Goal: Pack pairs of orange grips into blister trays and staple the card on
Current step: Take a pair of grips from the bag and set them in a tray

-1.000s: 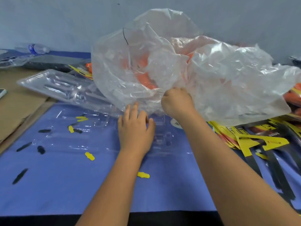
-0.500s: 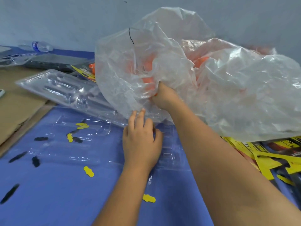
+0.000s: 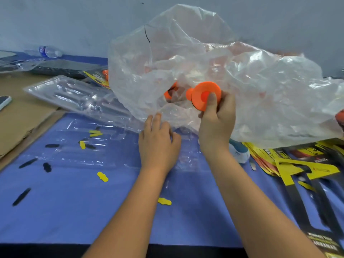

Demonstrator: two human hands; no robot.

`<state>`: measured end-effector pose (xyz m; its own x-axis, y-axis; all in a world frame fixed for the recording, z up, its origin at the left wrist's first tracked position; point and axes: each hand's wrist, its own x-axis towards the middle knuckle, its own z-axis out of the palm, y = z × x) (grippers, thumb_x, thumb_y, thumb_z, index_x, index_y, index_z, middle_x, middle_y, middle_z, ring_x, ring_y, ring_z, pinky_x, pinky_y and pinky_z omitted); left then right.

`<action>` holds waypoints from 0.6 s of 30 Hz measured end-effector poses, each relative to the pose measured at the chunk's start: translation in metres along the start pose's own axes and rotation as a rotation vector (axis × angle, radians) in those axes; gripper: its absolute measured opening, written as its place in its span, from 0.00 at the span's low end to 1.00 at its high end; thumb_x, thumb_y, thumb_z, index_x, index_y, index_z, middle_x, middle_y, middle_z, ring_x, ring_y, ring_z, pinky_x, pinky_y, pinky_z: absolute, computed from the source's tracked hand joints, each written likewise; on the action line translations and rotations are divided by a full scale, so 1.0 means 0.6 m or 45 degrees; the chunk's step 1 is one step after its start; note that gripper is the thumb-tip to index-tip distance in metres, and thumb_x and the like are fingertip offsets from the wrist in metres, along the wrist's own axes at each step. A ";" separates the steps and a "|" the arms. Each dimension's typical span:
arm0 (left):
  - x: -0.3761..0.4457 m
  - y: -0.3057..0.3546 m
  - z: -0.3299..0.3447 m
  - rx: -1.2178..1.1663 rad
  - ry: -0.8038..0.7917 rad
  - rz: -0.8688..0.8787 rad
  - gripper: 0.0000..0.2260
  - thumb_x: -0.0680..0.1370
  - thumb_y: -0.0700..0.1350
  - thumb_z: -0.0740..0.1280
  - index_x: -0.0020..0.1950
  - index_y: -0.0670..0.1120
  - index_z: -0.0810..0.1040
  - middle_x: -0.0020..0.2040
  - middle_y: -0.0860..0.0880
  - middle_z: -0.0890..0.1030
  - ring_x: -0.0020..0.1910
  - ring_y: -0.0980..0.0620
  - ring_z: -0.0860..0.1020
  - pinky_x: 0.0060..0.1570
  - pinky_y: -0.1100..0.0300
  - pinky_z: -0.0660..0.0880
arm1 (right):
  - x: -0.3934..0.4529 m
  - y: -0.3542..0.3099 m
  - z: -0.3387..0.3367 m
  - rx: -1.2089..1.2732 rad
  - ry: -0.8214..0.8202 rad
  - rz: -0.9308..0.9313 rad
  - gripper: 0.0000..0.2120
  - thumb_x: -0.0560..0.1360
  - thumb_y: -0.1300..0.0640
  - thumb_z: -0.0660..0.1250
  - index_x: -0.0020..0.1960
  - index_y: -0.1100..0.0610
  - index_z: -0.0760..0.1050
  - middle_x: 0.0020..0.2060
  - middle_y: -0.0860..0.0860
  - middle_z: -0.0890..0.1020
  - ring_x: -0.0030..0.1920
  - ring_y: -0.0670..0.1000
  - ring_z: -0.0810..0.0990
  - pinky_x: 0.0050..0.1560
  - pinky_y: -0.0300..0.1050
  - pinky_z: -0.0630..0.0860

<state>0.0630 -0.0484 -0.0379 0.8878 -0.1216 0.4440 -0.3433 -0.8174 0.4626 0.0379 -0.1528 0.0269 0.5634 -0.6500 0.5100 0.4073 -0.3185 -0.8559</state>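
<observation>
Plain pale grey-blue wall (image 3: pixel 74 19) spans upper frame; blue-covered table (image 3: pixel 74 211) fills lower frame; even lighting.

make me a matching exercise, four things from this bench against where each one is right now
Things:
1. orange grip
2. left hand
3. water bottle
4. yellow cards

Places:
A. lying far left by the wall
B. stacked at the right under the plastic bag
C. held in the right hand
D. resting on the clear blister tray

Pairs: 1-C, 2-D, 3-A, 4-B
</observation>
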 end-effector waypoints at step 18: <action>-0.011 -0.020 -0.043 -1.258 0.332 -0.407 0.09 0.72 0.45 0.58 0.40 0.51 0.77 0.41 0.55 0.82 0.45 0.56 0.78 0.48 0.62 0.73 | -0.037 0.049 -0.093 0.898 -0.514 0.776 0.12 0.79 0.60 0.61 0.36 0.59 0.69 0.30 0.51 0.61 0.27 0.47 0.62 0.28 0.37 0.62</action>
<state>0.0532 -0.0230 -0.0265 0.9275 0.2373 0.2887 -0.3069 0.0426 0.9508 -0.0028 -0.1863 -0.0143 0.9644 -0.2424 0.1060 0.2273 0.5543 -0.8007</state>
